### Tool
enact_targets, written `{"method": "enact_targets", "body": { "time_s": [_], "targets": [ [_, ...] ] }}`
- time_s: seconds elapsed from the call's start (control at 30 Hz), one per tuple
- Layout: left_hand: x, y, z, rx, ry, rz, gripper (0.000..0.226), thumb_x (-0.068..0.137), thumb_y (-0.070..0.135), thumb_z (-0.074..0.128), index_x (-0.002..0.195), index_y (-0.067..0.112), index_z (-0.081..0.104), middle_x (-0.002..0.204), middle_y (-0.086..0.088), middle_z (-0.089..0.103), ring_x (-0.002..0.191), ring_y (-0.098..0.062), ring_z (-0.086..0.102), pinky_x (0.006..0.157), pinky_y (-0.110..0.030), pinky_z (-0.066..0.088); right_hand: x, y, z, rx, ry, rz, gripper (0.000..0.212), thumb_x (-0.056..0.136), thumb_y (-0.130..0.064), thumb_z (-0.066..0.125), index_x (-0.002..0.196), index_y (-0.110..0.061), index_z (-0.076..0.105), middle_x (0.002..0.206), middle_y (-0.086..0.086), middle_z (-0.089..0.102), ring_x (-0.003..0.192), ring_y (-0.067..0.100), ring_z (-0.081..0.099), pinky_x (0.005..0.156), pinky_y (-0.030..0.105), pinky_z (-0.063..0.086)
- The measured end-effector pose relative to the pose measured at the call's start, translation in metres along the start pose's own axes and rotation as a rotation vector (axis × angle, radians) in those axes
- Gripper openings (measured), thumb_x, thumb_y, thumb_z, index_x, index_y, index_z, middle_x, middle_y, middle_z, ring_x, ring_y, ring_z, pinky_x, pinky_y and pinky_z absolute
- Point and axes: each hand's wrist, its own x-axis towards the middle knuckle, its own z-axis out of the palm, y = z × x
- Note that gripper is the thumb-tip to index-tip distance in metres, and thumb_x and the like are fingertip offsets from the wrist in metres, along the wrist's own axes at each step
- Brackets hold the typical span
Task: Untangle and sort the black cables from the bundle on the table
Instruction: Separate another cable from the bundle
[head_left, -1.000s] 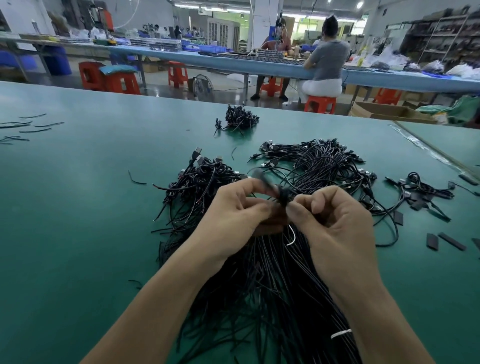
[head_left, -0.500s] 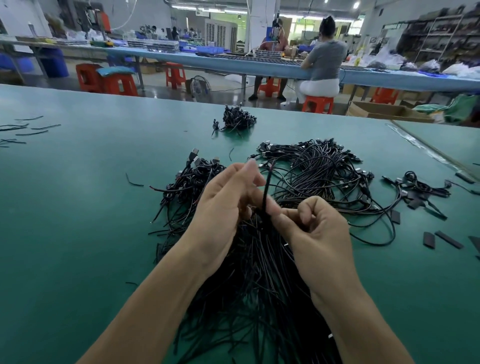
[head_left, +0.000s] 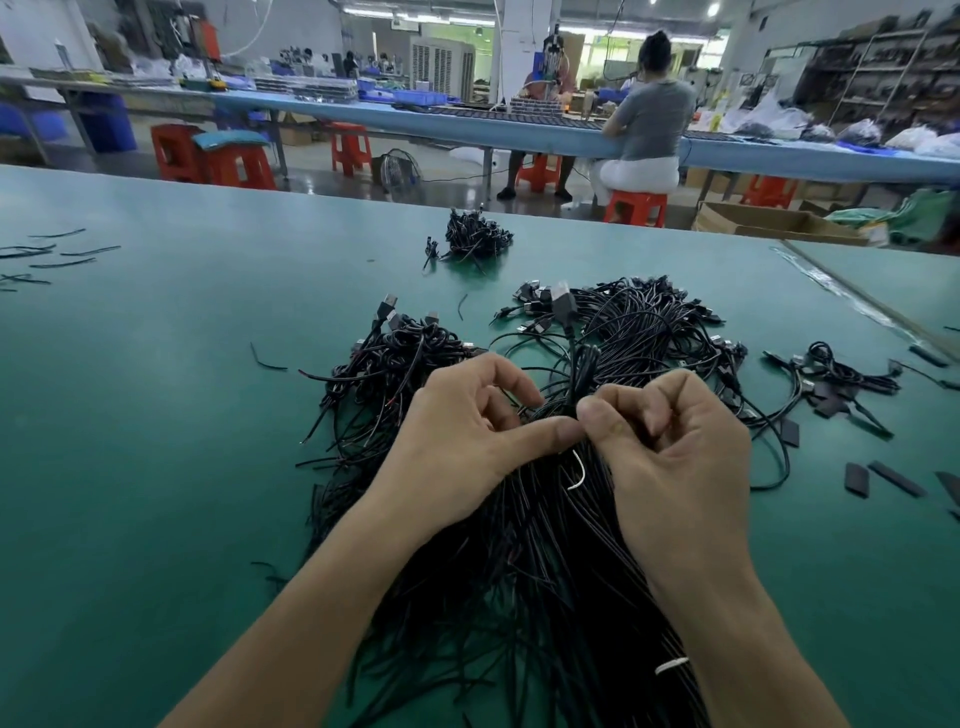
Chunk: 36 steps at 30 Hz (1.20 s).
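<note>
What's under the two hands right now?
The black cable bundle, fanned out on the green table. The left hand and right hand pinch its top. A white strand shows between them. The strands beneath the palms are hidden.

One head-worn wide-angle camera looks forward and down, close over left hand (head_left: 467, 436) and right hand (head_left: 680, 457); beyond their grip on the black cables (head_left: 540, 551), the table (head_left: 156, 441) recedes toward a far workbench (head_left: 519, 130)

The bundle of thin black cables (head_left: 545, 571) runs off the bottom edge under both forearms. Which strands the left hand (head_left: 467, 431) and right hand (head_left: 675, 447) pinch is hidden behind their thumbs. A flat black strip (head_left: 951, 488) is cut by the right edge.
</note>
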Motion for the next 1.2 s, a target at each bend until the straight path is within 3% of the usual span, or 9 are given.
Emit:
{"method": "enact_targets", "body": {
  "time_s": [0.17,0.33,0.4,0.47,0.57,0.7,0.93,1.1,1.2],
  "targets": [
    [-0.003,0.006,-0.002,-0.06,-0.07,-0.12,0.024,0.08,0.03,0.082,0.087,0.017,0.064,0.063,-0.007,0.072,0.046,-0.015,0.064,0.041,-0.019,0.044,-0.002,0.002,0.003,-0.018,-0.04,0.003,0.046,0.086,0.012,0.064,0.069,-0.016,0.033,0.068,-0.001,0.065,0.065,0.003,0.067,0.064,0.012,0.05],
    [-0.003,0.011,0.0,-0.41,-0.14,-0.244,0.01,0.085,0.006,0.072,0.09,0.01,0.065,0.081,-0.018,0.074,0.071,-0.025,0.074,0.06,-0.03,0.06,0.0,0.004,0.001,-0.004,-0.083,0.035,0.047,0.085,0.013,0.065,0.067,-0.017,0.033,0.069,-0.003,0.065,0.066,0.001,0.063,0.064,0.013,0.05],
    [-0.001,0.01,-0.001,-0.465,-0.115,-0.248,0.023,0.094,-0.005,0.056,0.087,0.012,0.071,0.082,-0.019,0.072,0.072,-0.026,0.073,0.065,-0.035,0.062,0.0,0.005,0.001,-0.017,-0.09,0.04,0.048,0.085,0.012,0.066,0.067,-0.018,0.033,0.069,0.001,0.063,0.069,0.006,0.06,0.068,0.017,0.052],
    [0.002,0.01,-0.001,-0.51,-0.065,-0.272,0.036,0.098,-0.001,0.048,0.081,0.018,0.074,0.08,-0.013,0.074,0.069,-0.021,0.072,0.064,-0.032,0.061,0.0,0.007,0.002,-0.028,-0.096,0.041,0.048,0.085,0.012,0.066,0.067,-0.019,0.033,0.068,-0.001,0.061,0.07,0.007,0.06,0.069,0.018,0.053],
    [0.002,0.009,-0.001,-0.466,-0.011,-0.23,0.005,0.091,0.02,0.07,0.088,0.023,0.072,0.08,-0.005,0.075,0.067,-0.013,0.069,0.058,-0.021,0.054,-0.002,0.009,0.004,-0.034,-0.124,0.06,0.049,0.087,0.01,0.065,0.066,-0.022,0.035,0.069,-0.001,0.066,0.07,0.005,0.062,0.068,0.017,0.053],
    [0.001,0.003,-0.001,-0.442,-0.003,-0.177,0.041,0.074,0.008,0.085,0.107,0.019,0.063,0.093,-0.012,0.077,0.078,-0.02,0.074,0.068,-0.027,0.055,-0.002,0.012,0.003,0.016,-0.144,0.145,0.05,0.087,0.004,0.068,0.061,-0.029,0.042,0.074,0.01,0.069,0.066,0.007,0.061,0.06,0.016,0.048],
    [0.001,0.002,0.0,-0.274,-0.055,-0.093,0.048,0.075,0.016,0.083,0.116,0.025,0.06,0.089,0.001,0.078,0.076,-0.013,0.07,0.073,-0.023,0.058,0.0,0.015,0.0,0.018,-0.071,0.184,0.047,0.086,0.002,0.071,0.061,-0.028,0.046,0.073,0.002,0.069,0.07,0.007,0.062,0.064,0.015,0.049],
    [0.002,0.002,-0.002,-0.072,-0.101,0.004,0.019,0.085,0.014,0.077,0.104,0.016,0.073,0.09,-0.003,0.077,0.084,-0.023,0.073,0.082,-0.033,0.06,-0.001,0.011,0.001,-0.002,-0.043,0.181,0.044,0.086,0.004,0.069,0.062,-0.026,0.049,0.073,-0.003,0.071,0.071,0.004,0.065,0.068,0.015,0.051],
    [0.002,0.002,-0.001,0.104,0.004,0.126,0.016,0.086,0.02,0.075,0.1,0.027,0.072,0.082,0.011,0.073,0.067,-0.005,0.065,0.067,-0.02,0.053,0.0,0.008,0.001,0.011,-0.014,0.18,0.035,0.086,0.001,0.07,0.069,-0.021,0.049,0.078,0.001,0.073,0.073,0.006,0.066,0.068,0.015,0.051]
  ]
}}
